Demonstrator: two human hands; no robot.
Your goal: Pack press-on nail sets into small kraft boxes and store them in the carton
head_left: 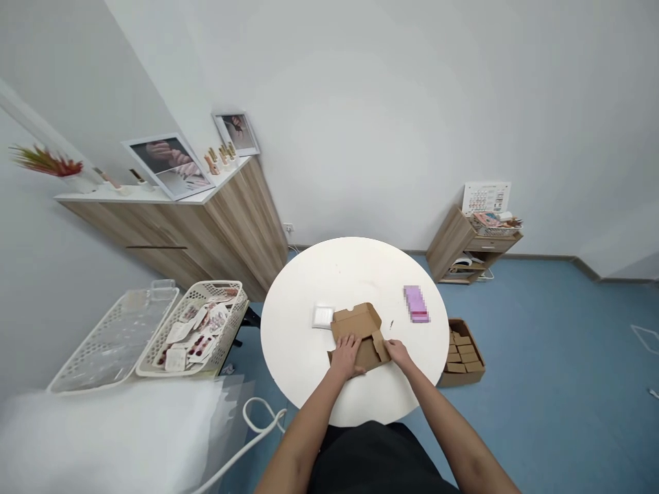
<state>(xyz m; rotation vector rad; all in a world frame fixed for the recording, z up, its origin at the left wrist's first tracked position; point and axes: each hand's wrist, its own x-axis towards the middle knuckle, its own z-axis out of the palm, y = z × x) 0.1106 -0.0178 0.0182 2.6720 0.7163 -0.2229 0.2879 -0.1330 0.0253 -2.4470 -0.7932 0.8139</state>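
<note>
A brown cardboard mailer box [357,321], partly folded, lies on the round white table [303,363] in front of me. My left hand [347,356] rests on the left part of the box, its fingers stretched out over the cardboard. At the right edge, my right hand [397,351] has its fingers closed on a side flap of the box. Just left of the raised lid is a small white packet [323,316]. A purple item [416,303], blurred out, sits toward the table's right side. Between it and the box lies a tiny dark piece [391,324].
On the floor to the right stands a carton [466,377] with several small brown boxes. At the left are a white basket [234,309] of card packs and another basket [64,374] with clear plastic. A white cable [241,444] hangs beside the table; a wooden cabinet [252,226] stands behind.
</note>
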